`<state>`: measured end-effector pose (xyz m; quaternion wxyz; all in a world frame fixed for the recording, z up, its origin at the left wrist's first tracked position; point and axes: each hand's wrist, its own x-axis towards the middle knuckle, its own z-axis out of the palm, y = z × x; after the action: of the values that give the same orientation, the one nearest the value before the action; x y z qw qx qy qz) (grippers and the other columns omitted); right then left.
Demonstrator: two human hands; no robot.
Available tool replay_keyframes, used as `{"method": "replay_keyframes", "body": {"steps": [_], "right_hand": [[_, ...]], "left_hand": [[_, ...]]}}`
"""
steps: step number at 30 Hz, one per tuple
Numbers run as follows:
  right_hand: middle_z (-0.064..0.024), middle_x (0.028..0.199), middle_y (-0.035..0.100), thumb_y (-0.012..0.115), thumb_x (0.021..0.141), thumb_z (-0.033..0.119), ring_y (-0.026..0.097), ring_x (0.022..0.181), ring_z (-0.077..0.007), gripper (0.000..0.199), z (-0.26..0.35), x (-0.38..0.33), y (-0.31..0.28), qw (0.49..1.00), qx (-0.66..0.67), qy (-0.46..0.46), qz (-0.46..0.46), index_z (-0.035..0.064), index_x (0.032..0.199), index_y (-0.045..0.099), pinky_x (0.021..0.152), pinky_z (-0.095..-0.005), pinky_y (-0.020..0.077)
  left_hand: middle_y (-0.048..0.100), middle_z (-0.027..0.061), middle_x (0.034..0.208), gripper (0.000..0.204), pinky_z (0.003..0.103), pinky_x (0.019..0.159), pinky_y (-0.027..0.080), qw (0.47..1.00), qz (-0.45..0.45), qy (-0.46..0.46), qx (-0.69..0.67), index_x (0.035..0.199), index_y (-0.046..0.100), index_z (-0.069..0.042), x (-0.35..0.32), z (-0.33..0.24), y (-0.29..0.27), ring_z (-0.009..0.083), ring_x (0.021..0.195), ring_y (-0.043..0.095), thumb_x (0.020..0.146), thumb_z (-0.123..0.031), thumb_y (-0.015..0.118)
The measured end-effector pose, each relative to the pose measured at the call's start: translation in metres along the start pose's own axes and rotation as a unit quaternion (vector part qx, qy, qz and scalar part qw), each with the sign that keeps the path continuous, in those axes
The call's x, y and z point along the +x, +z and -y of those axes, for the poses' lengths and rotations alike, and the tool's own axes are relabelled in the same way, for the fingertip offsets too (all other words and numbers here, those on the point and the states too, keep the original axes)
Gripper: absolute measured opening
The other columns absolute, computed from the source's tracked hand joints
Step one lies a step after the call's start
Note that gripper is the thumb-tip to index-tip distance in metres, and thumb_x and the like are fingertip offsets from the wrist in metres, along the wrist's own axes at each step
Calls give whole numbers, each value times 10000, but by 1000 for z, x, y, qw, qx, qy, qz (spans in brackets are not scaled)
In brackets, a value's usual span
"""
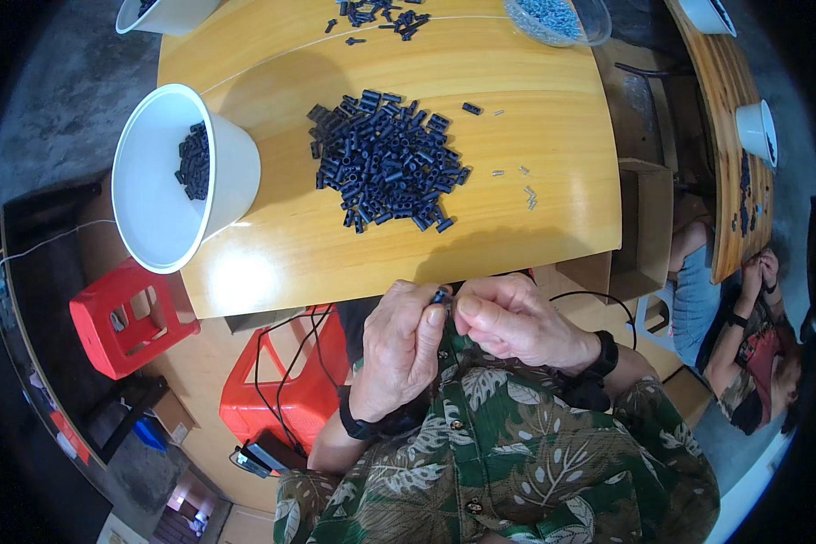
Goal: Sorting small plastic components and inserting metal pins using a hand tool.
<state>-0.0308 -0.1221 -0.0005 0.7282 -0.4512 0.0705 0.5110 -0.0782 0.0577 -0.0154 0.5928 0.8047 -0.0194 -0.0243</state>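
Observation:
Just off the table's near edge, my left hand point(397, 340) pinches a small black plastic sleeve point(442, 296) between thumb and fingers. Close against it, my right hand point(517, 317) is closed, its thumb and fingertips pressed together by the sleeve; whatever sits in them is too small or hidden to make out. Beyond my hands a large heap of similar black sleeves point(385, 161) lies on the wooden table point(535, 109). To the right of the heap are several tiny metal pins point(530, 198), and one loose black sleeve point(471, 108) lies apart.
A white bucket point(231, 172) with black parts stands at the table's left. Farther back are small black pieces point(385, 14) and a clear bowl of blue-white bits point(553, 18). Red stools point(122, 317) and cables point(286, 390) are below. Another person point(752, 354) sits at right.

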Motion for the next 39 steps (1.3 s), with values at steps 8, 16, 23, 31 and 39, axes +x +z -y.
{"method": "replay_keyframes", "body": {"steps": [8,16,23,31,39], "right_hand": [[98,643,416,531,1017,313,347,544,-2,305,15,-2,0,997,-67,-25,-29,68,843,583,471,-199,258],[72,695,459,554,1005,248,375,621,-14,243,16,-4,5,990,-124,-55,-34,49,867,582,522,-211,298],[69,659,476,604,985,232,363,501,5,174,25,3,-4,998,25,-45,-40,62,956,587,426,-182,265],[29,651,542,653,956,236,359,451,14,159,30,6,-2,999,43,24,-17,84,946,606,384,-168,246],[21,649,551,671,945,243,373,464,2,183,24,6,-2,998,60,27,23,73,930,605,401,-178,244]], "left_hand": [[653,127,850,189,359,687,493,998,-66,20,-14,1024,628,5,-4,-4,-3,280,751,623,850,-32,693],[670,134,865,151,341,696,499,993,-108,23,-48,983,646,10,-3,2,2,263,768,642,842,-11,693],[674,128,873,154,344,727,501,992,-103,53,-56,980,649,8,-3,5,-3,269,787,644,834,-11,695],[659,143,875,187,371,701,512,991,-52,115,51,975,630,19,4,-10,-9,304,791,637,810,-5,714],[629,150,869,227,380,681,511,989,-36,141,26,999,596,30,4,-11,-7,312,771,620,798,38,702]]}}
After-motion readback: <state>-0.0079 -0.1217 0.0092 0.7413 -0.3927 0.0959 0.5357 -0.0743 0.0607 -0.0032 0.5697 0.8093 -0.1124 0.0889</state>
